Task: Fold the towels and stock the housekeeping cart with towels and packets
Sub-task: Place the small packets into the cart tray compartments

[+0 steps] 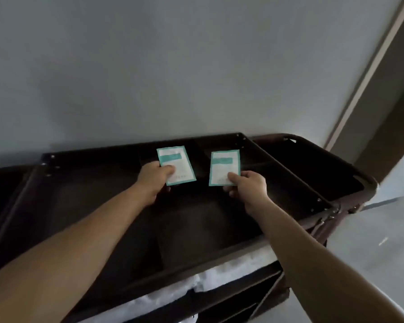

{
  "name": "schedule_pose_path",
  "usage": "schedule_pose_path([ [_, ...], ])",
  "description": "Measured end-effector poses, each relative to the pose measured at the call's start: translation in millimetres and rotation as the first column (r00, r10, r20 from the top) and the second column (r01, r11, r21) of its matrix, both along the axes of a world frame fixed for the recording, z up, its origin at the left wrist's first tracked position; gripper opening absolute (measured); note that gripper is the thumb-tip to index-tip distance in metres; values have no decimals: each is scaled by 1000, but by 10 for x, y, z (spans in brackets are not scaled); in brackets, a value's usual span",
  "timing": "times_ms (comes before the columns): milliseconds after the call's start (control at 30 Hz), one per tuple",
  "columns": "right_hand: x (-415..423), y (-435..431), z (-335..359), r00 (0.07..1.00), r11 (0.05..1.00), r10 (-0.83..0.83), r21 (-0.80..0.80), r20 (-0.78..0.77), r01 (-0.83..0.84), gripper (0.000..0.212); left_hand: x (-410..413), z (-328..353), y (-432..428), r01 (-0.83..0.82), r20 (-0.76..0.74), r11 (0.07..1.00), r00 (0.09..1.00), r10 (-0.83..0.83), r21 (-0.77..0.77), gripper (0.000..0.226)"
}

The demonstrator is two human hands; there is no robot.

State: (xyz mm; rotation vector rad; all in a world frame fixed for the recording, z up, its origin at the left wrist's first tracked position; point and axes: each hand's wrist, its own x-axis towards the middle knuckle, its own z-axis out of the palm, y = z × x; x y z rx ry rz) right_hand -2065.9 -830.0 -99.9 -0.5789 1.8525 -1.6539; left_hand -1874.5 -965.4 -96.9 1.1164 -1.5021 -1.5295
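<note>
The dark brown housekeeping cart (219,257) fills the lower half of the view, its top tray split into compartments. My left hand (153,180) pinches a white and teal packet (176,163) by its lower edge, above the tray's far middle compartments. My right hand (248,188) pinches a second white and teal packet (224,166) the same way, just to the right. Both packets are held upright and apart from each other. White folded towels (196,283) show on the shelf under the top tray.
A grey wall stands directly behind the cart. A brown door frame (369,73) runs up the right side. A side bin (313,169) hangs on the cart's right end, with grey floor (383,241) beyond it.
</note>
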Motion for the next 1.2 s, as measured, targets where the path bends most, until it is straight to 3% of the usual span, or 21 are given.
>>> schedule_pose_path([
  [133, 173, -985, 71, 979, 981, 180, 86, -94, -172, 11, 458, -68, -579, -194, -43, 981, 980, 195, 15, 13],
  [300, 502, -1983, -37, 926, 901, 376, 243, -24, -359, 13, 904, -167, -1078, -315, -14, 948, 949, 316, 43, 10],
  [600, 748, -2677, -464, 898, 812, 421, 388, 128, -436, 20, 1043, -360, -1313, -349, 79, 930, 936, 342, 113, 7],
  [667, 712, -2708, -451, 869, 753, 492, 477, 48, -452, 19, 1020, -383, -1293, -359, 84, 925, 933, 350, 125, 8],
  [700, 676, -2717, -435, 805, 686, 587, 581, -88, -438, 20, 994, -388, -1272, -369, 83, 919, 929, 360, 137, 10],
  [767, 626, -2712, -370, 544, 569, 760, 767, -355, -295, 32, 925, -375, -1216, -391, 92, 909, 920, 382, 142, 13],
  [833, 616, -2687, -314, 296, 537, 826, 829, -480, -154, 47, 835, -317, -1181, -412, 116, 905, 909, 401, 105, 12],
  [900, 606, -2675, -270, 198, 555, 825, 826, -530, -99, 62, 739, -223, -1185, -433, 109, 899, 898, 425, 61, 12],
  [967, 575, -2671, -181, 213, 598, 798, 785, -564, -163, 61, 680, -122, -1222, -460, 109, 888, 883, 456, 4, 11],
  [1033, 538, -2689, -51, 376, 650, 758, 672, -533, -356, 54, 648, -30, -1257, -479, 111, 877, 870, 480, -42, 13],
  [1100, 545, -2713, 80, 601, 662, 744, 442, -292, -605, 49, 585, 30, -1274, -470, 95, 882, 876, 472, -46, 13],
  [1167, 567, -2674, 169, 649, 643, 757, 257, -71, -722, 43, 465, 56, -1252, -432, 66, 902, 899, 432, -15, 14],
  [1200, 571, -2653, 191, 637, 632, 768, 233, -61, -739, 39, 392, 58, -1237, -408, 52, 913, 912, 408, -1, 14],
])
